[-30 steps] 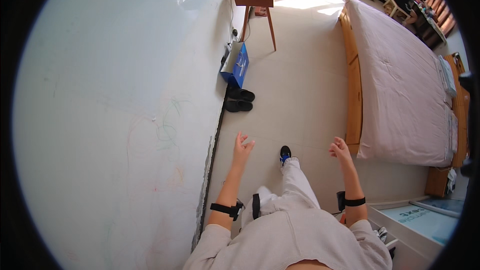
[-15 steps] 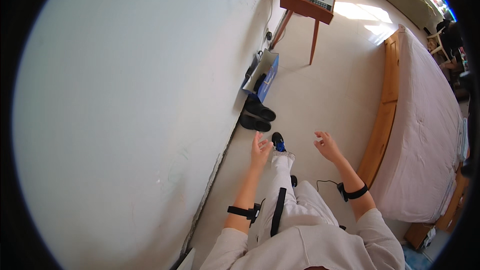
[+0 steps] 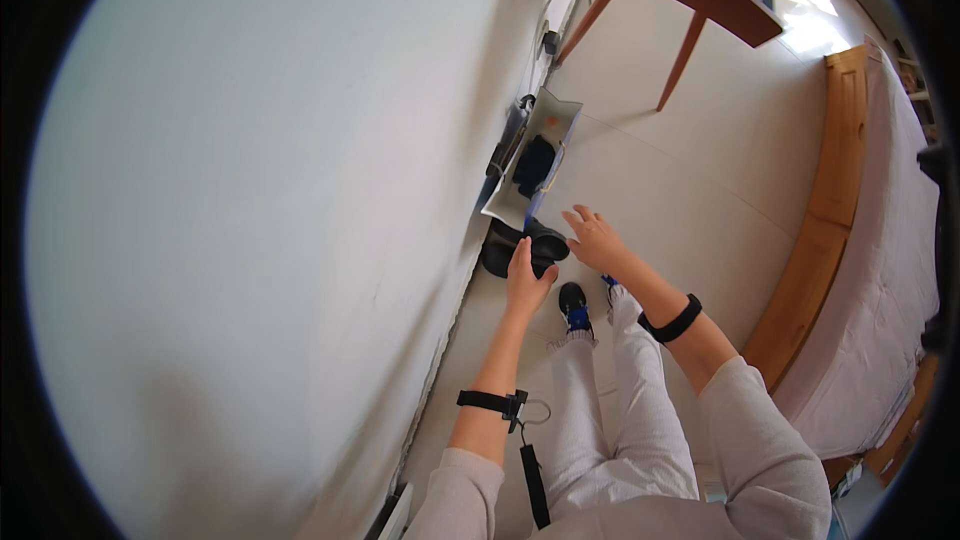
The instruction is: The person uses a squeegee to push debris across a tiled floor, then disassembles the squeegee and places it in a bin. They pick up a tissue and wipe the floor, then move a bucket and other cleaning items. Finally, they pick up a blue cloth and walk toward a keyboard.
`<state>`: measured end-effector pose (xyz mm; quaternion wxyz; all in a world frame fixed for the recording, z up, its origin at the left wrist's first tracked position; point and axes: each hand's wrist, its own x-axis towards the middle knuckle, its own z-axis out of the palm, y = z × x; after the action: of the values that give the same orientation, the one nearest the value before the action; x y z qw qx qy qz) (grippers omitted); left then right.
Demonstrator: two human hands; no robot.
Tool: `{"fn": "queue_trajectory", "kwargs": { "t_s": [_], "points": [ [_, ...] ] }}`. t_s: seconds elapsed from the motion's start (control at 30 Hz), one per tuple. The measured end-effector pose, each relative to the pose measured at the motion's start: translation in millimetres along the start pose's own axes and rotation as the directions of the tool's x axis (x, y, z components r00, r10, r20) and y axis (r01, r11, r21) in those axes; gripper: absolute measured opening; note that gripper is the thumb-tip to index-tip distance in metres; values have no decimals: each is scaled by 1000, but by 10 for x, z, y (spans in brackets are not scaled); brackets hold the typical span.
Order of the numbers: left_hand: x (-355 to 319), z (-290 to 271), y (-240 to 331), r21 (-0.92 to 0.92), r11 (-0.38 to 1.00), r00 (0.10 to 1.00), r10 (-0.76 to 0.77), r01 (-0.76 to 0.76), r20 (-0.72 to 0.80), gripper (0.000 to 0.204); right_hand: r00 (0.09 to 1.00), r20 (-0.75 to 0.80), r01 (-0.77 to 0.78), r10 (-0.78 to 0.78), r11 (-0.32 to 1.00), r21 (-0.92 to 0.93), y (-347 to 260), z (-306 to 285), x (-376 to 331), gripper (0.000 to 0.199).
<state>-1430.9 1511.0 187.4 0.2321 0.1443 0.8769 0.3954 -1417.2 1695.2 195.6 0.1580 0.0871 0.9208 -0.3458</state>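
Head view: my left hand [image 3: 527, 275] reaches the black shoes [image 3: 522, 245] at the wall's [image 3: 300, 190] foot, fingers loose, nothing gripped. Right hand [image 3: 596, 237] open just beside them. Beyond, open blue bag [image 3: 535, 155] against the wall. Best to pinch both heels together before lifting.

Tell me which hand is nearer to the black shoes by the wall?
Left. The left hand reaches down onto the black shoes, apparently touching them. The right hand hovers open just to their right, apart from them.
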Motion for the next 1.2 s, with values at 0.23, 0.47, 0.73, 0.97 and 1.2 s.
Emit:
{"fn": "queue_trajectory", "kwargs": {
  "t_s": [0.23, 0.47, 0.73, 0.97, 1.2],
  "points": [
    [913, 339, -409, 24, 985, 985, -170, 170, 1, 49, 960, 11, 264, -278, 898, -351, 413, 556, 1131, 52],
    [1675, 726, -408, -91, 954, 957, -280, 286, 80, 48, 957, -112, 243, -267, 951, -191, 993, 672, 1026, 10],
    [1945, 661, -358, 325, 944, 960, 42, 52, -277, 38, 959, -142, 235, -245, 968, -86, 1175, 640, 902, 15],
    [1826, 352, -740, 692, 716, 931, 307, -88, -199, 32, 958, -157, 235, -238, 971, -40, 1190, 511, 820, 18],
    [1788, 349, -621, 682, 731, 999, -14, -24, 49, 34, 953, -209, 216, -218, 976, -32, 1258, 339, 796, 16]
  ]
}}
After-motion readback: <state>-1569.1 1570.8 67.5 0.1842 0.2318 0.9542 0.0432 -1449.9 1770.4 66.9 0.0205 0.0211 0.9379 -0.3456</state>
